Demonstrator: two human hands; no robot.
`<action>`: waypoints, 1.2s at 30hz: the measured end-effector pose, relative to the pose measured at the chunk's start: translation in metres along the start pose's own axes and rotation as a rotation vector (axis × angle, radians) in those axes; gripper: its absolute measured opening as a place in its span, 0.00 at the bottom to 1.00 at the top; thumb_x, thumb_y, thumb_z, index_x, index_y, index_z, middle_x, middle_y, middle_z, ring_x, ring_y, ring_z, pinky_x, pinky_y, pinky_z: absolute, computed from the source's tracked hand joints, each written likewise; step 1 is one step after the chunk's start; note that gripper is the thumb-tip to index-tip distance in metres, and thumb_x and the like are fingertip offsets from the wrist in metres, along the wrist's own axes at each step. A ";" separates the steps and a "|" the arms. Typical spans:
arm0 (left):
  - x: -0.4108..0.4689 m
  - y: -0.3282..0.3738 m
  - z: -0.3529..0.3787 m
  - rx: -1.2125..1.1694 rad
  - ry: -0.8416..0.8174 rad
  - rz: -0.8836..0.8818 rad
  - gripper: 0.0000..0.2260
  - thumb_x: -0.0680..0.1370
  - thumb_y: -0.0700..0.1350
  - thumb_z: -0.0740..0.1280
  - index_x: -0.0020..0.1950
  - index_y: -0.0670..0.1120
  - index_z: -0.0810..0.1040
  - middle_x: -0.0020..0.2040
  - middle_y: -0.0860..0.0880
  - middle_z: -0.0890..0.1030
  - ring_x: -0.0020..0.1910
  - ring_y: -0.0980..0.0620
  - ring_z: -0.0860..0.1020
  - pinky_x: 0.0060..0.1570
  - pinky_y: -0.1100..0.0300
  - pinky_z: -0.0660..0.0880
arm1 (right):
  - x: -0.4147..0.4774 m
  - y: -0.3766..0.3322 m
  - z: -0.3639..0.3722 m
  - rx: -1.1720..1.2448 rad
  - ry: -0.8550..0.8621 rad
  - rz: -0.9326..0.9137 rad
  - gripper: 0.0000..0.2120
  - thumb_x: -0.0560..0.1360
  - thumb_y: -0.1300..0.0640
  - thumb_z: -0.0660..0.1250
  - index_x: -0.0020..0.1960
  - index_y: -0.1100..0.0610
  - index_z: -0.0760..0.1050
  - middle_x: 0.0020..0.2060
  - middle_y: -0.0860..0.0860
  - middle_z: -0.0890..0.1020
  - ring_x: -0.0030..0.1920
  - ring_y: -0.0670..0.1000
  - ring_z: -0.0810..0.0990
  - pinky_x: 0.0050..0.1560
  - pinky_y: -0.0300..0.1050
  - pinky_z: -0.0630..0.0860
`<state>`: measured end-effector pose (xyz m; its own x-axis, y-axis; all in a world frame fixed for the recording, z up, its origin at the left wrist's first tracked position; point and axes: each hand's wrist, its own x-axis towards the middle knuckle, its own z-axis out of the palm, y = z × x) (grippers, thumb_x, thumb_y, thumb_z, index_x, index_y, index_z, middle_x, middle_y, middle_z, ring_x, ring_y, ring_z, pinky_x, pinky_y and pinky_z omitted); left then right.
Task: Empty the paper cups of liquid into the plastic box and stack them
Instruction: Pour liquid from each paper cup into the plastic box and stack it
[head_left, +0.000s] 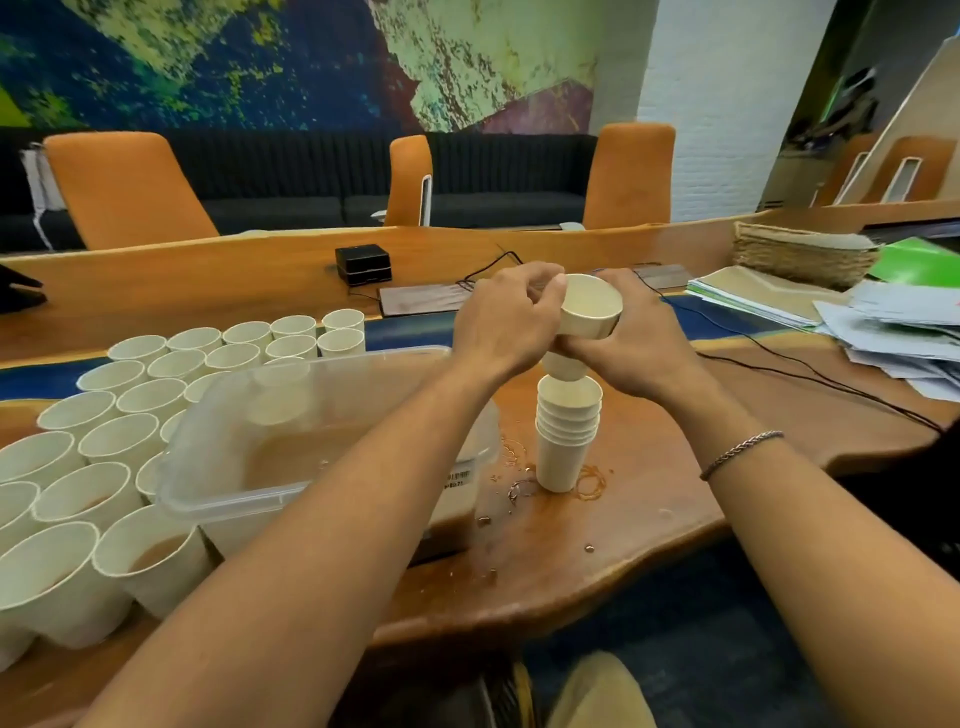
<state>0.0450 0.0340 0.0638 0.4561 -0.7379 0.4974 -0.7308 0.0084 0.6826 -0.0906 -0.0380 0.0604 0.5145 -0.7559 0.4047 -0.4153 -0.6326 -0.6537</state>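
Both hands hold an empty white paper cup above the stack of empty cups on the wooden table. My left hand pinches the cup's rim from the left. My right hand grips its lower wall from the right. A second cup bottom shows just under my hands, right over the stack's top. The clear plastic box, holding brown liquid, sits left of the stack. Several paper cups stand in rows to the left; the nearest ones hold brown liquid.
Brown drops and rings wet the table around the stack. Piles of paper and a woven basket lie at the right. A black cable crosses the table behind my right hand. A small black box stands farther back.
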 end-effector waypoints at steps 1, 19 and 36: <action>-0.001 0.001 0.003 0.001 -0.017 0.003 0.16 0.83 0.56 0.60 0.66 0.54 0.80 0.60 0.53 0.83 0.56 0.54 0.79 0.54 0.50 0.80 | -0.001 0.002 -0.001 0.000 -0.003 0.018 0.35 0.65 0.42 0.80 0.67 0.47 0.69 0.58 0.46 0.78 0.58 0.51 0.77 0.55 0.55 0.80; 0.016 -0.057 -0.038 0.191 -0.057 -0.127 0.20 0.85 0.59 0.52 0.41 0.51 0.74 0.40 0.53 0.77 0.43 0.52 0.75 0.40 0.54 0.68 | 0.024 -0.039 0.031 0.102 -0.128 0.096 0.34 0.73 0.47 0.75 0.74 0.48 0.64 0.64 0.48 0.74 0.65 0.51 0.72 0.58 0.46 0.71; 0.104 -0.231 -0.132 0.682 -0.142 -0.569 0.08 0.78 0.46 0.65 0.50 0.46 0.83 0.45 0.47 0.83 0.39 0.48 0.77 0.31 0.59 0.67 | 0.173 -0.092 0.255 -0.022 -0.437 0.183 0.15 0.76 0.50 0.70 0.38 0.60 0.77 0.31 0.53 0.75 0.33 0.53 0.74 0.35 0.51 0.77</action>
<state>0.3284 0.0439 0.0286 0.8071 -0.5851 0.0792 -0.5769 -0.7529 0.3168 0.2280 -0.0672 0.0275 0.6974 -0.7162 -0.0260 -0.5415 -0.5028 -0.6738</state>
